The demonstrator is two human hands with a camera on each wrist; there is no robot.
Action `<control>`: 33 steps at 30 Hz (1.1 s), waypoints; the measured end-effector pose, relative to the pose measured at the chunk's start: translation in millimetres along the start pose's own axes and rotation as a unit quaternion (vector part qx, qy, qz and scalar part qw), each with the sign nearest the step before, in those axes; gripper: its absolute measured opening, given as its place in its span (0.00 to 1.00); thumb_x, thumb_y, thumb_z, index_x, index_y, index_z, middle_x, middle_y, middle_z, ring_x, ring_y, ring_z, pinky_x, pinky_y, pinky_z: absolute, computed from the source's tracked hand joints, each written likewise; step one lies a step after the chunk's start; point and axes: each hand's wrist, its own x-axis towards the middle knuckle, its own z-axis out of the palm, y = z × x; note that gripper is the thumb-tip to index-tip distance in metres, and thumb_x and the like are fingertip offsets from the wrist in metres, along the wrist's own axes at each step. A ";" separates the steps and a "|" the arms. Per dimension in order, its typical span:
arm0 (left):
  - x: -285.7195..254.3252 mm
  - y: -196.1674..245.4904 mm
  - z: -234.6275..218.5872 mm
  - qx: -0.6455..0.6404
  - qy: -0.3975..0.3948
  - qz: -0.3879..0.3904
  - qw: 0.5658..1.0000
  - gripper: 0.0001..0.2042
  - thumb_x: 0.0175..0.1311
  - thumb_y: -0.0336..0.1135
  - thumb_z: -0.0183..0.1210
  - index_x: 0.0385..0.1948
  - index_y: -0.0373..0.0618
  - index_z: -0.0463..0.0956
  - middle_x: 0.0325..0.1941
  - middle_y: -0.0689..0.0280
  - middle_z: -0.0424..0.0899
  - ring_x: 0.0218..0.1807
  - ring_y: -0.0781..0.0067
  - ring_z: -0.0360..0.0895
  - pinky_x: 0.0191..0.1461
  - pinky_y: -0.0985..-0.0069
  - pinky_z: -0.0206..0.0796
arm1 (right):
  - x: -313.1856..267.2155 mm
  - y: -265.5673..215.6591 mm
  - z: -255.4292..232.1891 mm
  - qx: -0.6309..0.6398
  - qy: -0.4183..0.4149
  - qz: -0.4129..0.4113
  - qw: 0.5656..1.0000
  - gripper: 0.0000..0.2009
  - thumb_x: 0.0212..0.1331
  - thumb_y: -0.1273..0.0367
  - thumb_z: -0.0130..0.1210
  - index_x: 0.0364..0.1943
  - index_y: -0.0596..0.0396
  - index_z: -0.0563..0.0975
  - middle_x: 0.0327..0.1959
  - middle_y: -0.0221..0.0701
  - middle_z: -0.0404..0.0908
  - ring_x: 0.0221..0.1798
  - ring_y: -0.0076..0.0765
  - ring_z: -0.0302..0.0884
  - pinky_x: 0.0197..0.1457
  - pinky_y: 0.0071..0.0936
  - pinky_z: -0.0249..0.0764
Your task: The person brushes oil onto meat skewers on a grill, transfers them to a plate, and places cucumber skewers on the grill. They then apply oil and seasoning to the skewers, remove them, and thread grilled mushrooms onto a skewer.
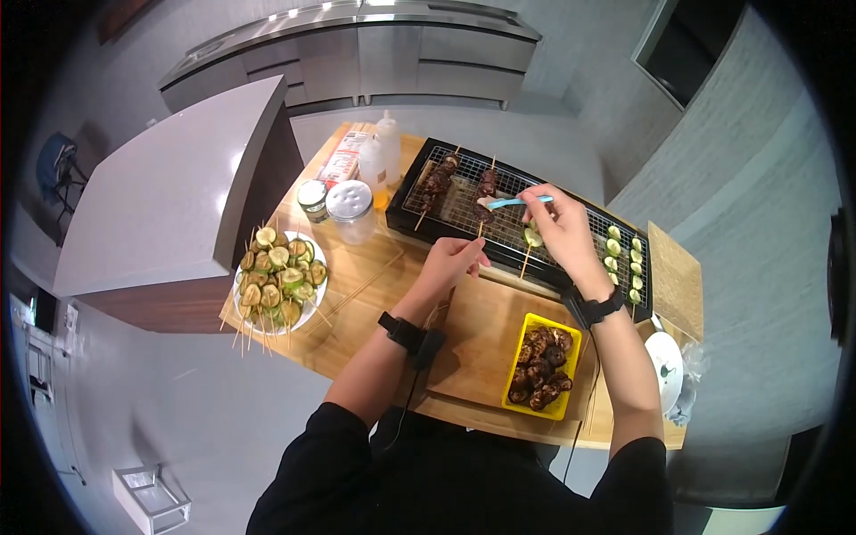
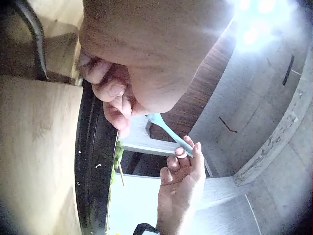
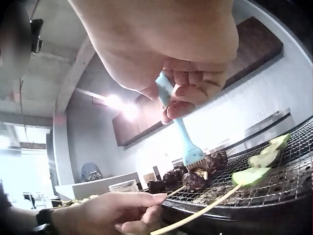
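My left hand [image 1: 453, 265] pinches the bare end of a wooden skewer at the grill's near edge. Dark browned pieces [image 3: 194, 179] are threaded on that skewer, lying over the wire grill [image 1: 459, 198]. Between the fingers and thumb of my right hand [image 1: 560, 229] is a light blue brush [image 3: 185, 139], its bristles touching a dark piece. Another dark skewer [image 1: 437, 182] lies to the left on the grill. A skewer of green slices [image 1: 532, 237] lies just right of the brushed one. In the left wrist view the brush's bristles are hidden behind my left hand.
A plate of sliced-vegetable skewers [image 1: 281, 276] stands at the left. Jars [image 1: 349, 203] and squeeze bottles [image 1: 387, 143] stand behind it. A yellow tray of dark pieces [image 1: 541, 367] sits on a wooden board [image 1: 477, 343] near me. More green skewers [image 1: 612, 254] lie at the grill's right end.
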 end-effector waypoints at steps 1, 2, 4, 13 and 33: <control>0.3 -0.9 1.5 -0.010 0.002 0.000 1.000 0.22 0.79 0.44 0.58 0.26 0.36 0.85 0.20 0.71 0.79 0.24 0.83 0.74 0.32 0.80 0.62 | -1.0 -0.5 1.2 -0.006 0.006 -0.005 1.000 0.08 0.75 0.66 0.59 0.46 0.55 0.85 0.27 0.26 0.86 0.27 0.15 0.79 0.29 0.20 0.69; 0.8 -0.9 1.9 -0.021 0.006 0.000 1.000 0.22 0.79 0.44 0.58 0.26 0.36 0.85 0.20 0.71 0.79 0.24 0.83 0.74 0.32 0.80 0.62 | -0.8 -1.1 2.1 -0.012 0.011 -0.011 1.000 0.08 0.75 0.66 0.59 0.46 0.55 0.85 0.27 0.25 0.86 0.27 0.15 0.78 0.29 0.20 0.69; 0.1 0.6 -0.3 -0.008 0.001 0.006 1.000 0.22 0.79 0.44 0.58 0.26 0.36 0.85 0.20 0.71 0.79 0.24 0.83 0.74 0.32 0.81 0.62 | 0.4 -5.6 0.5 -0.009 0.011 -0.006 1.000 0.08 0.75 0.66 0.59 0.46 0.55 0.85 0.27 0.26 0.86 0.26 0.15 0.78 0.29 0.20 0.68; -1.4 0.9 -0.2 -0.016 -0.004 0.005 1.000 0.22 0.80 0.44 0.57 0.26 0.36 0.85 0.21 0.71 0.80 0.24 0.83 0.74 0.33 0.81 0.63 | -9.0 8.1 5.6 0.013 0.018 -0.017 1.000 0.07 0.75 0.67 0.60 0.47 0.54 0.85 0.24 0.23 0.83 0.24 0.12 0.72 0.27 0.19 0.64; -0.6 1.0 1.2 -0.009 -0.002 0.000 1.000 0.22 0.79 0.45 0.58 0.26 0.37 0.85 0.21 0.72 0.80 0.24 0.83 0.74 0.33 0.81 0.61 | -25.9 7.1 5.6 -0.002 -0.014 -0.050 0.999 0.05 0.74 0.70 0.61 0.46 0.55 0.85 0.25 0.25 0.84 0.26 0.16 0.75 0.29 0.20 0.67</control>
